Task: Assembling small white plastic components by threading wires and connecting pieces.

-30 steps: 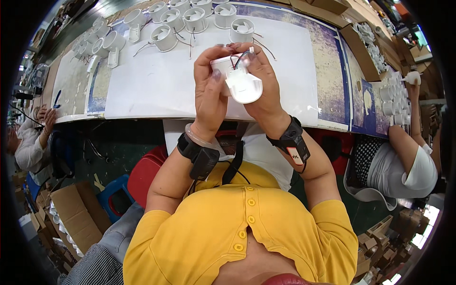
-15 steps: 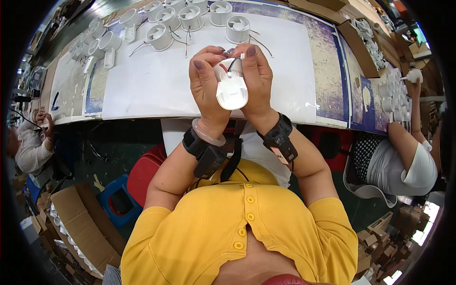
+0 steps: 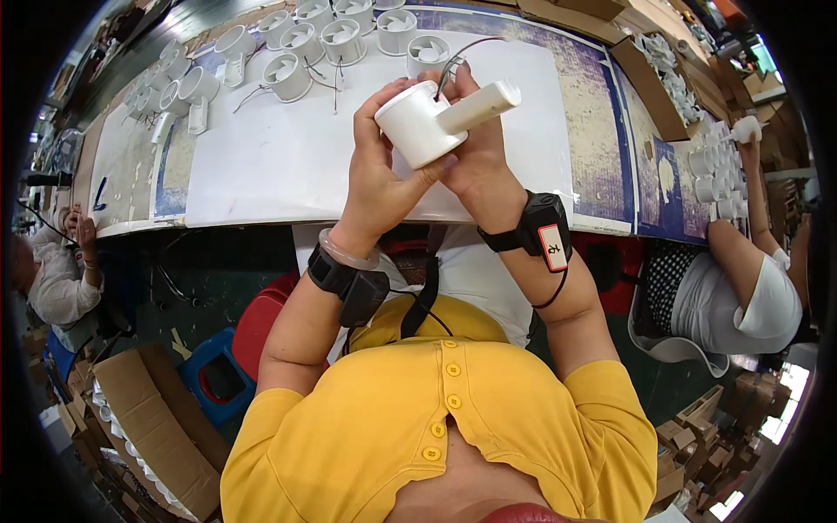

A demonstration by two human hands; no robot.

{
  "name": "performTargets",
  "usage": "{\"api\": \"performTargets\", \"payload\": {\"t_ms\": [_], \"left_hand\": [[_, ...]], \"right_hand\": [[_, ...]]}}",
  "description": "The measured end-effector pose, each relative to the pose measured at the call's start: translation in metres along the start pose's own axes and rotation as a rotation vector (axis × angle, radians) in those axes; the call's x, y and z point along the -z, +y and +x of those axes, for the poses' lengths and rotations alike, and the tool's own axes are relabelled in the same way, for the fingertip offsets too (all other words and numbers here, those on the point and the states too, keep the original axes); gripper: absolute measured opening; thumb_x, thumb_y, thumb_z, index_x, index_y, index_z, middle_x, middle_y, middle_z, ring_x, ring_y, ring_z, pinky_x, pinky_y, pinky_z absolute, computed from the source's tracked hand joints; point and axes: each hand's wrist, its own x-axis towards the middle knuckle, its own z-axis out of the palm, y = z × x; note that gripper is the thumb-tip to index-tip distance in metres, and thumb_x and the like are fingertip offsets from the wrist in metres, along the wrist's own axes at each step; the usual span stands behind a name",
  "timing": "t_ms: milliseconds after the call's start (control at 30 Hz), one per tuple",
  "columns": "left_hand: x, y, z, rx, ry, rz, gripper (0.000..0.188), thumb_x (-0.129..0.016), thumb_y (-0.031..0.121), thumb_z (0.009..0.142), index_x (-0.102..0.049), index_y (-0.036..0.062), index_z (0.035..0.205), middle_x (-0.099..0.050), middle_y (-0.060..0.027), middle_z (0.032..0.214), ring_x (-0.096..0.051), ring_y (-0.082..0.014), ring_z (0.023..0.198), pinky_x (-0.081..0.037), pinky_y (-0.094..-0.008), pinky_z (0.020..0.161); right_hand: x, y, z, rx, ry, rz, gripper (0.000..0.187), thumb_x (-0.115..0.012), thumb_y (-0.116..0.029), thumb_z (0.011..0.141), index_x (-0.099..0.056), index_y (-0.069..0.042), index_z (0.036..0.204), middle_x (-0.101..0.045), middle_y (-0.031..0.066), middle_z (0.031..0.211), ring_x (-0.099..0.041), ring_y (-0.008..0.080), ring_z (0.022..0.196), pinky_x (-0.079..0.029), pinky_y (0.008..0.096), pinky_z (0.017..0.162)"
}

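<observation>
A white cylindrical fan housing (image 3: 413,131) with a flat handle (image 3: 481,105) is held above the table between my hands. My left hand (image 3: 377,174) wraps its left side, thumb along the lower edge. On the far right side, my right hand (image 3: 485,159) is closed around it, its fingers partly hidden behind the handle. A thin dark wire (image 3: 455,57) rises out of the housing by the handle's base and arcs to the right. Inside the housing nothing can be seen. Beyond my hands stand several white round housings with fan blades (image 3: 288,77), some with loose wires.
A white sheet (image 3: 270,157) covers the table (image 3: 606,131). Handled housings (image 3: 199,87) stand at far left. An open carton of white parts (image 3: 667,83) and stacked white cylinders (image 3: 704,163) are at right. One person sits on each side; the right one's hand (image 3: 747,148) holds a white part.
The housing has turned: its handle, earlier pointing toward me, now points right and up. The wire has swung outward. My right wrist has rotated, and my left hand has shifted its hold.
</observation>
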Motion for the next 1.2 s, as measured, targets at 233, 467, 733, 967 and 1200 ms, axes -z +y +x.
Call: {"api": "performTargets", "payload": {"t_ms": [233, 467, 733, 967, 1200], "left_hand": [[0.015, 0.011, 0.005, 0.036, 0.135, 0.448, 0.072, -0.082, 0.009, 0.068, -0.04, 0.0041, 0.126, -0.051, -0.0133, 0.124, -0.054, -0.0259, 0.111, -0.047, -0.0352, 0.091], [0.007, 0.022, 0.0, -0.023, 0.094, 0.647, 0.066, -0.082, 0.007, 0.064, -0.045, 0.0039, 0.119, -0.055, -0.0129, 0.115, -0.059, -0.0285, 0.098, -0.05, -0.0349, 0.083], [0.003, 0.018, -0.005, -0.14, 0.088, 0.662, 0.063, -0.081, 0.006, 0.064, -0.047, 0.0042, 0.117, -0.058, -0.0116, 0.109, -0.06, -0.0268, 0.097, -0.05, -0.0344, 0.083], [-0.003, 0.03, 0.006, -0.158, 0.094, 0.238, 0.04, -0.066, 0.009, 0.082, -0.047, 0.0027, 0.116, -0.054, -0.016, 0.118, -0.055, -0.0251, 0.108, -0.044, -0.0356, 0.095], [-0.005, 0.013, 0.009, -0.253, 0.299, 0.037, 0.022, -0.038, 0.011, 0.096, -0.048, 0.0007, 0.112, -0.053, -0.0171, 0.119, -0.052, -0.0215, 0.11, -0.041, -0.0337, 0.097]], "right_hand": [[0.001, -0.011, 0.004, 0.681, 0.259, -0.597, 0.045, -0.032, -0.036, 0.101, -0.058, 0.0, 0.107, -0.061, 0.0103, 0.106, -0.054, 0.021, 0.107, -0.042, 0.0334, 0.094], [-0.008, 0.015, -0.013, 0.673, -0.004, -1.074, 0.04, -0.034, -0.032, 0.103, -0.058, -0.001, 0.102, -0.062, 0.008, 0.099, -0.056, 0.0126, 0.085, -0.045, 0.0256, 0.076], [-0.004, 0.013, -0.013, 0.604, 0.003, -1.157, 0.045, -0.03, -0.036, 0.103, -0.057, 0.0, 0.1, -0.063, 0.0084, 0.096, -0.059, 0.014, 0.087, -0.048, 0.0265, 0.078], [-0.006, 0.017, -0.011, 0.379, 0.068, -0.584, 0.042, -0.033, -0.038, 0.103, -0.055, -0.002, 0.103, -0.06, 0.0071, 0.097, -0.057, 0.0125, 0.089, -0.047, 0.0255, 0.078], [-0.027, 0.039, -0.027, 0.37, -0.113, -0.538, 0.038, -0.037, -0.037, 0.101, -0.047, -0.005, 0.119, -0.053, 0.0072, 0.117, -0.052, 0.0147, 0.106, -0.043, 0.0287, 0.094]]}}
